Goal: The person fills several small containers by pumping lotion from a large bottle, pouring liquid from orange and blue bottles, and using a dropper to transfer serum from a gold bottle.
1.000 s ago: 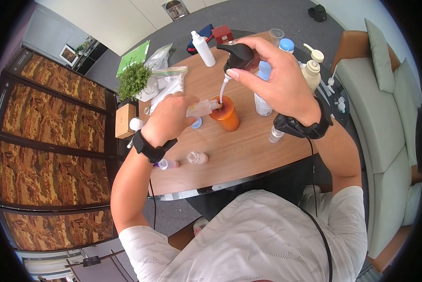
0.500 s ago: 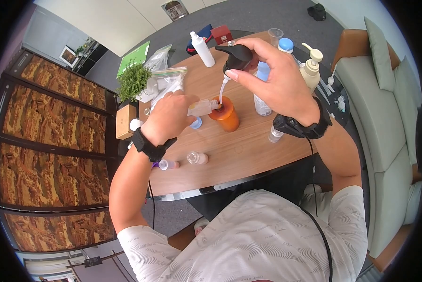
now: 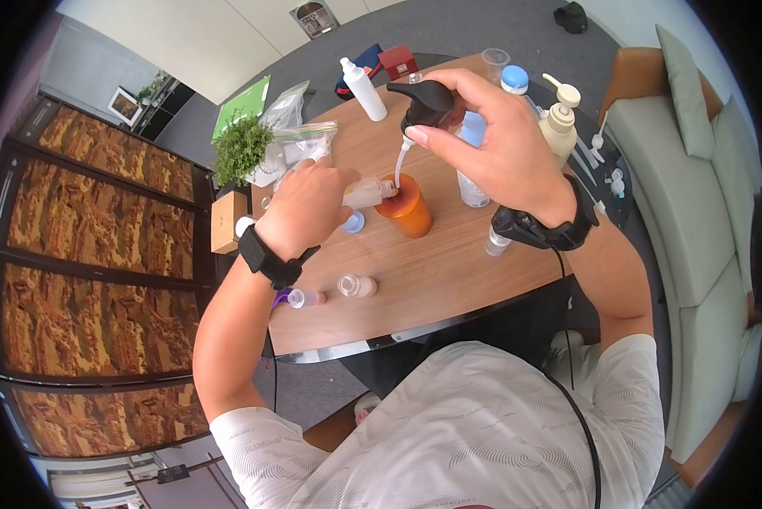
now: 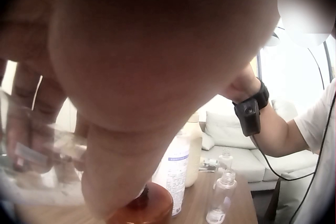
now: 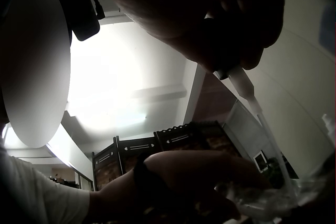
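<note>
My left hand (image 3: 306, 208) grips a small clear bottle (image 3: 367, 194) that lies tilted nearly on its side. The bottle's neck is right at the open mouth of an orange bottle (image 3: 411, 214) standing on the table. In my right hand (image 3: 517, 148) is a black pump head (image 3: 428, 103), held between thumb and fingers. Its whitish dip tube (image 3: 402, 161) hangs down to the orange bottle's mouth, beside the clear neck. The right wrist view shows the tube (image 5: 272, 142) meeting the clear bottle (image 5: 262, 203). From the left wrist, my thumb partly hides the orange bottle (image 4: 149, 211).
A small blue cap (image 3: 353, 222) lies behind the left hand. Clear bottles (image 3: 357, 285) lie and stand near the front edge. A white spray bottle (image 3: 364, 89), cream pump bottle (image 3: 559, 127), potted plant (image 3: 241, 151) and wooden box (image 3: 228, 222) stand around.
Both hands stay almost in place. The clear bottle's far end from the neck has risen slightly with the left hand. The pump head and tube keep their position over the orange bottle.
</note>
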Available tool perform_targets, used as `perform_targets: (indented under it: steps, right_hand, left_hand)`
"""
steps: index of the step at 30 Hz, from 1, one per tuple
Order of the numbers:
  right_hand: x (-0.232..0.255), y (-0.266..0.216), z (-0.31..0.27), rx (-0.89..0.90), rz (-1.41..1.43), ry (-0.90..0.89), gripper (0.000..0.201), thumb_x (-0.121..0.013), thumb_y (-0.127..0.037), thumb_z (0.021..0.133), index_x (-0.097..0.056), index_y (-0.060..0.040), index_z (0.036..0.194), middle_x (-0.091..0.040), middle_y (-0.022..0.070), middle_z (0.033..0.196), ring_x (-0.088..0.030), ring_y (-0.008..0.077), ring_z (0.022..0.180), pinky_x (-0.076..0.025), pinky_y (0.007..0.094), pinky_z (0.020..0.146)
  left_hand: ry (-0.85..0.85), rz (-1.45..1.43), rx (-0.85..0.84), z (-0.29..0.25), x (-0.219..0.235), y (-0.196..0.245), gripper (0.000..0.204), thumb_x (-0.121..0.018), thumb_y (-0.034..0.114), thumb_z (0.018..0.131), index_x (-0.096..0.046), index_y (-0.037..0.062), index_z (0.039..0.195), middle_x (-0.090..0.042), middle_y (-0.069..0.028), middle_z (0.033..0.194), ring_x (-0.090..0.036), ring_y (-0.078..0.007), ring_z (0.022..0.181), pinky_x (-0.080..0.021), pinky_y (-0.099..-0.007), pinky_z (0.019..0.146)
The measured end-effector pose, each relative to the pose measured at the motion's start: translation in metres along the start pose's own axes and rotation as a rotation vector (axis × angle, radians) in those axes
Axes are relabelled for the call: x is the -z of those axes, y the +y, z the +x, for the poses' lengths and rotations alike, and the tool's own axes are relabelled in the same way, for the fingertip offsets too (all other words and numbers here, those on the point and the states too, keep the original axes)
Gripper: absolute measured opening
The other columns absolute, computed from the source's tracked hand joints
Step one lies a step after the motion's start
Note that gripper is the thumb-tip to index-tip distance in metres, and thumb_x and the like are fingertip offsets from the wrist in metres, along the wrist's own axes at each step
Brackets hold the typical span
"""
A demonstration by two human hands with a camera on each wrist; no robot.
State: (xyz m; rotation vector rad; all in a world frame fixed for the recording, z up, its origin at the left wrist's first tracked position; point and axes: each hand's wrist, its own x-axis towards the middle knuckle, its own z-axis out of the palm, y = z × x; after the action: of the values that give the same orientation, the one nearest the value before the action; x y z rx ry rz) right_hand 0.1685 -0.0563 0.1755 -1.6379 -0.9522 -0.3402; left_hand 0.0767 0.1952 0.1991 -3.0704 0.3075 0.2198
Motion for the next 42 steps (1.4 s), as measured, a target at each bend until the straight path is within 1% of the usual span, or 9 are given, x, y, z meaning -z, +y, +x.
perform_targets:
  steps: [7, 13, 16, 19, 22, 25, 31, 34, 42]
  right_hand:
    - [0.002, 0.001, -0.002, 0.02, -0.006, 0.022, 0.05, -0.082, -0.024, 0.088, -0.066, 0.0049, 0.126, -0.075, 0.0176, 0.1, -0.074, 0.026, 0.088, -0.056, 0.034, 0.082]
    - [0.004, -0.003, -0.003, 0.037, 0.069, 0.042, 0.043, -0.082, -0.018, 0.089, -0.066, 0.0052, 0.122, -0.075, 0.0147, 0.098, -0.074, 0.0221, 0.086, -0.056, 0.0317, 0.079]
    - [0.008, -0.007, -0.003, -0.008, 0.086, -0.002, 0.041, -0.079, -0.009, 0.092, -0.064, -0.0007, 0.13, -0.072, 0.0049, 0.101, -0.068, 0.0119, 0.092, -0.052, 0.0273, 0.086]
    - [0.01, -0.008, -0.004, -0.019, 0.083, -0.005, 0.041, -0.078, -0.009, 0.092, -0.064, -0.0005, 0.129, -0.072, 0.0046, 0.101, -0.068, 0.0116, 0.093, -0.052, 0.0271, 0.086]
    - [0.007, -0.003, -0.004, 0.061, 0.064, 0.064, 0.04, -0.081, -0.014, 0.089, -0.066, 0.0045, 0.12, -0.074, 0.0127, 0.098, -0.074, 0.0203, 0.085, -0.056, 0.0298, 0.078]
    - [0.007, -0.003, -0.004, 0.06, 0.073, 0.07, 0.039, -0.081, -0.014, 0.089, -0.066, 0.0041, 0.12, -0.074, 0.0127, 0.098, -0.074, 0.0205, 0.085, -0.056, 0.03, 0.078]
    - [0.009, -0.005, -0.004, 0.06, 0.082, 0.074, 0.039, -0.08, -0.014, 0.089, -0.065, 0.0033, 0.12, -0.075, 0.0119, 0.099, -0.075, 0.0202, 0.084, -0.057, 0.0305, 0.079]
    - [0.014, -0.011, -0.006, -0.037, 0.087, 0.007, 0.041, -0.078, -0.008, 0.092, -0.065, -0.0011, 0.13, -0.071, 0.0033, 0.104, -0.065, 0.0104, 0.094, -0.05, 0.0266, 0.087]
    - [0.014, -0.009, -0.009, -0.022, 0.073, 0.013, 0.041, -0.079, -0.01, 0.091, -0.065, -0.0013, 0.129, -0.07, 0.0053, 0.107, -0.064, 0.0121, 0.097, -0.051, 0.0281, 0.088]
  left_hand:
    - [-0.025, 0.053, -0.003, 0.003, 0.005, 0.004, 0.049, -0.077, 0.013, 0.083, -0.068, 0.0062, 0.131, -0.065, -0.0199, 0.112, -0.062, -0.0397, 0.11, -0.049, -0.0467, 0.097]
    - [-0.02, 0.092, -0.012, 0.007, 0.005, 0.005, 0.05, -0.078, 0.014, 0.082, -0.069, 0.0076, 0.13, -0.066, -0.0187, 0.113, -0.062, -0.0391, 0.11, -0.049, -0.0468, 0.097]
    - [-0.042, 0.105, -0.013, 0.009, 0.009, 0.006, 0.049, -0.079, 0.014, 0.081, -0.07, 0.0087, 0.129, -0.066, -0.0181, 0.113, -0.063, -0.0386, 0.111, -0.049, -0.0468, 0.098]
    - [-0.065, 0.139, -0.016, 0.013, 0.012, 0.009, 0.049, -0.079, 0.014, 0.08, -0.07, 0.0105, 0.128, -0.066, -0.0176, 0.113, -0.063, -0.0381, 0.111, -0.049, -0.047, 0.098]
    - [-0.082, 0.181, -0.008, 0.015, 0.014, 0.012, 0.049, -0.078, 0.013, 0.079, -0.071, 0.0117, 0.128, -0.066, -0.0165, 0.114, -0.062, -0.0376, 0.113, -0.049, -0.047, 0.099]
    - [-0.103, 0.212, 0.011, 0.018, 0.018, 0.016, 0.048, -0.078, 0.013, 0.079, -0.071, 0.0127, 0.127, -0.066, -0.015, 0.116, -0.062, -0.0365, 0.115, -0.048, -0.0469, 0.1]
    - [-0.117, 0.286, 0.024, 0.023, 0.02, 0.022, 0.049, -0.08, 0.011, 0.077, -0.074, 0.0149, 0.125, -0.067, -0.0129, 0.117, -0.062, -0.0343, 0.116, -0.048, -0.0464, 0.1]
    - [-0.12, 0.296, 0.026, 0.024, 0.025, 0.028, 0.05, -0.081, 0.01, 0.074, -0.075, 0.0152, 0.124, -0.067, -0.0123, 0.117, -0.061, -0.0337, 0.117, -0.048, -0.0456, 0.1]
    - [-0.112, 0.325, -0.001, 0.028, 0.028, 0.03, 0.049, -0.081, 0.008, 0.072, -0.077, 0.0157, 0.121, -0.067, -0.0106, 0.114, -0.061, -0.0323, 0.117, -0.048, -0.045, 0.1]
